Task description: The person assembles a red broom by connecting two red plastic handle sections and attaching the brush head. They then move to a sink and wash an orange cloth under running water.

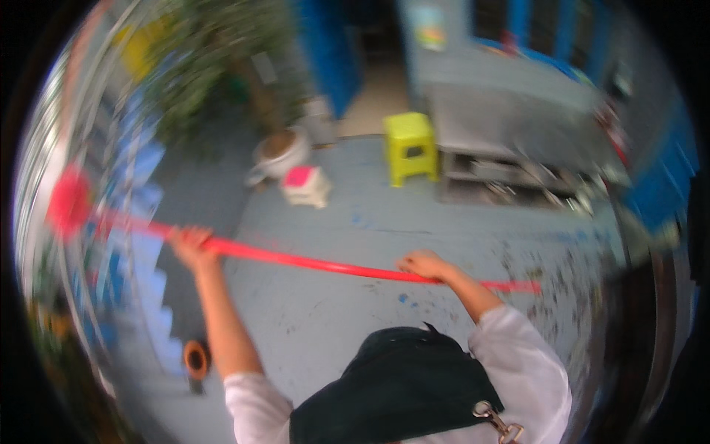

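Two hands (191, 246), one pole (318, 263), two stools (409, 132), one table (510, 122), one tree (211, 63), one white pot (293, 157), one apron (399, 388) and one clasp (507, 432) are visible.

A smooth, glossy plastic look is shown by the pole (318, 261) held in the fingers (411, 262); its head (70, 203) is too blurred for texture to be told. Beyond the fingers, smooth plastic is suggested by the yellow stool (409, 132) and dull metal by the tabletop (510, 118). Beneath them, the floor (333, 226) is seen matt and scuffed. Behind them, matt cloth is seen in the apron (399, 385) and sleeves (521, 355), shiny metal in the clip (510, 431).
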Available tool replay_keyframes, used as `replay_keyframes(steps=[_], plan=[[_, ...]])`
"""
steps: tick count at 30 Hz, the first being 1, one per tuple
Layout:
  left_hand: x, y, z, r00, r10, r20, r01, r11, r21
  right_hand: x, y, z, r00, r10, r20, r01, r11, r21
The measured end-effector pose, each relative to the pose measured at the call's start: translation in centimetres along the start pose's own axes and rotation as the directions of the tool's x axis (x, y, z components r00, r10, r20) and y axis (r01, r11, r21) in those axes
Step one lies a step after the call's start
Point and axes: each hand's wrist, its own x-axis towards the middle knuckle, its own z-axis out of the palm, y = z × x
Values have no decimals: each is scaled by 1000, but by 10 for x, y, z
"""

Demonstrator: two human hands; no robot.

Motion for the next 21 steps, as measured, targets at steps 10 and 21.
replay_keyframes(steps=[10,21], plan=[[29,-21,-83,986,50,-157,-53,998,-16,-57,-15,-63,709,-310,-633,-72,862,-502],[-96,-93,-106,776,-260,-574,223,965,-135,-89,58,-24,622,-424,-658,-113,783,-611]])
